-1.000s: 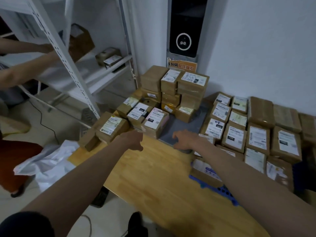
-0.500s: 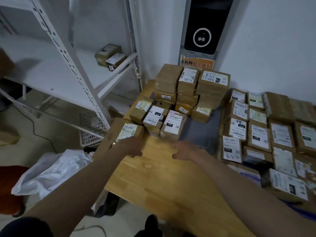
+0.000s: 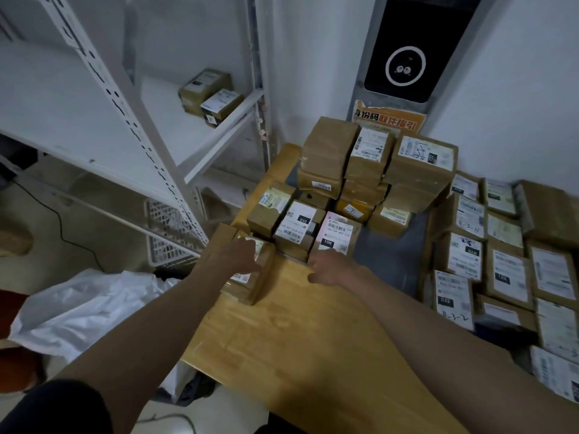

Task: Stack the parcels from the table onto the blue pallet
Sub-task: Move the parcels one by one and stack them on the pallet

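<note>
left hand (image 3: 239, 256): palm down on top of the nearest parcel (image 3: 250, 281), fingers spread flat over its label, not curled round it
nearest parcel: brown box at the table's left edge, near end of the parcel cluster
right hand (image 3: 332, 267): at near face of pink-label parcel (image 3: 336, 234); fingers hidden, can't tell if gripping
table (image 3: 313, 355): wooden, near half bare; parcels bunched at far end, tall stack (image 3: 376, 164) at far edge
pallet side: labelled parcels (image 3: 501, 270) packed flat, right of table's right edge; pallet itself not seen
shelf rack (image 3: 131, 126): white, left of table, two boxes (image 3: 210, 95) on a shelf
white bag (image 3: 81, 311): floor, left of table
</note>
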A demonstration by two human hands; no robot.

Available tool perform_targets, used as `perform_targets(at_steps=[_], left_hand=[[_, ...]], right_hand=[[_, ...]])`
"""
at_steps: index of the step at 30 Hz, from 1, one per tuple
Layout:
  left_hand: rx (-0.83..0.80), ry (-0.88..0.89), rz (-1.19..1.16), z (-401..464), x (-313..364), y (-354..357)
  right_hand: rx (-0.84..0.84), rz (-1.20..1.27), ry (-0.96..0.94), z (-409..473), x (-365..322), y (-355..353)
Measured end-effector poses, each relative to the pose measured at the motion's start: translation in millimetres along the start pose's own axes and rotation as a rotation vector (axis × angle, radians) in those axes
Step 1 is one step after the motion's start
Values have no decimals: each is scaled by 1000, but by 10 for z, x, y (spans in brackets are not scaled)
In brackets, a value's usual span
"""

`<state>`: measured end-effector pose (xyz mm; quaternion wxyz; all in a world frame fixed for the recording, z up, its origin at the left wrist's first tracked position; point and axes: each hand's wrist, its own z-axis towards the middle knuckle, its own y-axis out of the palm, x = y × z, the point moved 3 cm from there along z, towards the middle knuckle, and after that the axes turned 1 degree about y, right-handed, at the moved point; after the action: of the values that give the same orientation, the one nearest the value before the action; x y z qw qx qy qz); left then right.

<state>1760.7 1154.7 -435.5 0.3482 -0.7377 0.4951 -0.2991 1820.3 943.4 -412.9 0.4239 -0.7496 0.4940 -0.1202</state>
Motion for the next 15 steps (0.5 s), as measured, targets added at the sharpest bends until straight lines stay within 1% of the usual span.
perform_targets(at_steps=[3, 4, 8, 12, 15], left_hand=[[115, -50, 63, 305, -91, -117], [130, -69, 88, 402, -118, -137], [98, -116, 116, 705, -122, -154], [98, -165, -5, 897, -36, -230], [136, -242, -74, 1032, 37, -281]], right_hand=[[45, 15, -13, 268, -31, -170], [58, 24, -15, 351, -39, -216], [56, 41, -21, 669, -33, -321], [76, 79, -19, 911, 71, -325], [81, 122, -16, 1032, 149, -327]])
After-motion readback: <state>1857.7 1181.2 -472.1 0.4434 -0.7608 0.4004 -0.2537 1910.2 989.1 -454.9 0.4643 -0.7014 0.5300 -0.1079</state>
